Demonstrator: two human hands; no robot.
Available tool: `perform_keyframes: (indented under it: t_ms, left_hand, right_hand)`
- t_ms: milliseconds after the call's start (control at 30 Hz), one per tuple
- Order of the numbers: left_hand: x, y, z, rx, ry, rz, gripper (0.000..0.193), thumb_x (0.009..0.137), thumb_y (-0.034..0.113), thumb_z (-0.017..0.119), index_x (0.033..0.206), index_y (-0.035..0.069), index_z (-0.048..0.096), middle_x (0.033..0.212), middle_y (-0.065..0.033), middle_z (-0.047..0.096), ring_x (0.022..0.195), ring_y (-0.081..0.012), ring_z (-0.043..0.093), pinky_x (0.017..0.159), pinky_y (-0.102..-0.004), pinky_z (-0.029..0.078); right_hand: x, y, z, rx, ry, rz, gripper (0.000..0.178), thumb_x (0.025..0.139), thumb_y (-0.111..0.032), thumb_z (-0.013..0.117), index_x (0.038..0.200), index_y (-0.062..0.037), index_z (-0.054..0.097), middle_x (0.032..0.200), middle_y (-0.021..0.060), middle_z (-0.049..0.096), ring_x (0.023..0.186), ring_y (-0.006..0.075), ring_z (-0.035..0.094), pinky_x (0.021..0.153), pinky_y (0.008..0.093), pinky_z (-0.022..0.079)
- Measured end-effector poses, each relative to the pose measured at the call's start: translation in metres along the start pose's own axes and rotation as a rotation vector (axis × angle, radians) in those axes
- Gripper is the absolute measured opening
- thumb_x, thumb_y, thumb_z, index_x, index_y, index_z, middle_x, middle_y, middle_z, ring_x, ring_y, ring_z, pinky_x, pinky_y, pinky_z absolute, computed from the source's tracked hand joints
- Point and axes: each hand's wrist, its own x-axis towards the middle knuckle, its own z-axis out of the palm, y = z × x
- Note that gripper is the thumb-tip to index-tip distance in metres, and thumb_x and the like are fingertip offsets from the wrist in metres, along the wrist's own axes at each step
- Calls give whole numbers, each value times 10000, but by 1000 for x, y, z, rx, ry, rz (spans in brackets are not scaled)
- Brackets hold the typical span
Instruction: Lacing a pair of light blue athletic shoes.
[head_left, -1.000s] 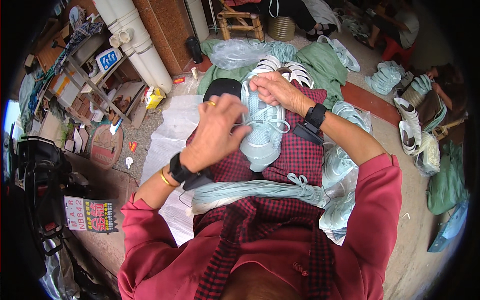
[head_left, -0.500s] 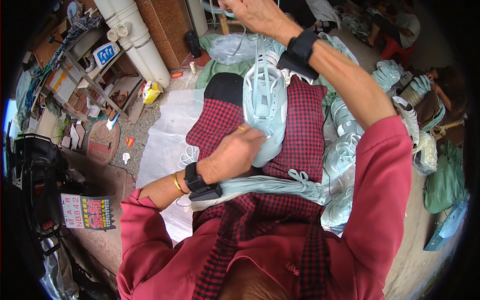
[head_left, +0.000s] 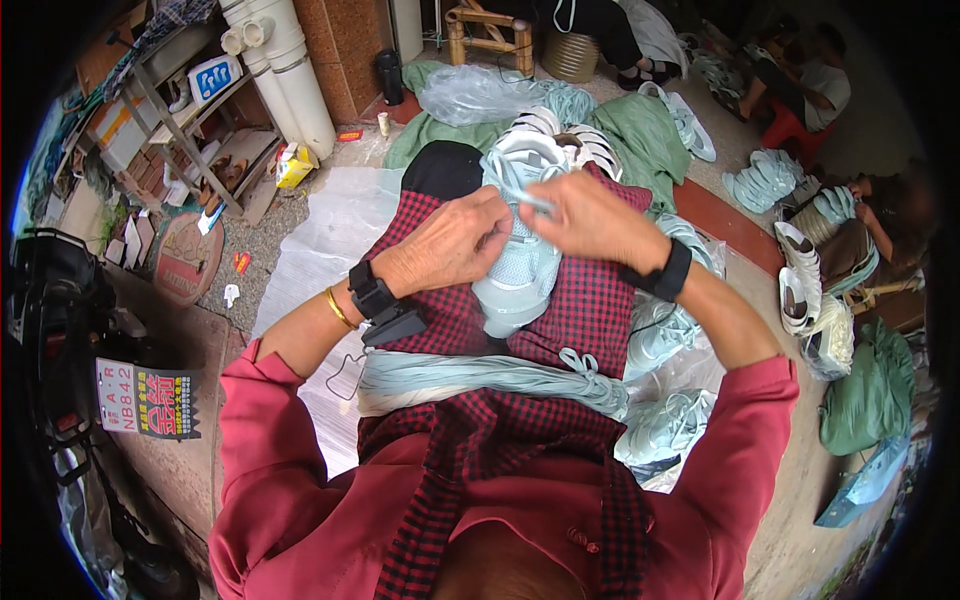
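Observation:
A light-blue sneaker [head_left: 515,290] lies on my checked red-and-black apron, its toe toward me. Over its left lacing edge, my left hand [head_left: 455,243] is closed with fingertips pinched together; what is between them is hidden. My right hand [head_left: 597,228], closed at the right side of the tongue, grips a light-blue shoelace [head_left: 522,188] that loops above the shoe opening. Across my lap runs a thick bundle of light-blue laces [head_left: 480,380], tied at its right end.
More light-blue sneakers [head_left: 665,425] lie to my right. White shoes [head_left: 603,150] and a green sack [head_left: 640,145] are beyond the sneaker. A metal shelf [head_left: 205,140] stands at far left, a motorbike [head_left: 60,340] at near left. Other people [head_left: 815,85] sit at far right.
My right hand has come down from high above the shoe, where it was drawing the lace out, to the tongue. My left hand has moved from the toe up to the lacing.

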Motion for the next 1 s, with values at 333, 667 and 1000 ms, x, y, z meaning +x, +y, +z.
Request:
perform_keyframes:
  t_ms: [333,667,1000]
  left_hand:
    - [3,-6,8,-66,6,2,93,808,-9,616,849,-19,533,799,-124,500,649,-263,537,575,-374,453]
    - [4,-6,14,-93,108,-92,80,748,15,643,809,-4,593,745,-121,568,596,-221,561,560,-352,473]
    - [3,-8,8,-258,27,-213,83,726,4,619,718,6,537,607,-25,471,535,-75,444,479,-280,372]
  right_hand:
    - [-13,-4,9,68,-68,71,186,781,-144,650,801,36,604,673,250,576,640,409,593,585,462,455]
    - [10,16,5,31,-221,83,264,753,-188,662,732,62,577,581,210,507,529,316,499,550,413,428]
    - [15,19,-2,245,-397,257,155,762,-179,690,777,-28,659,644,-19,563,596,75,476,565,280,407]
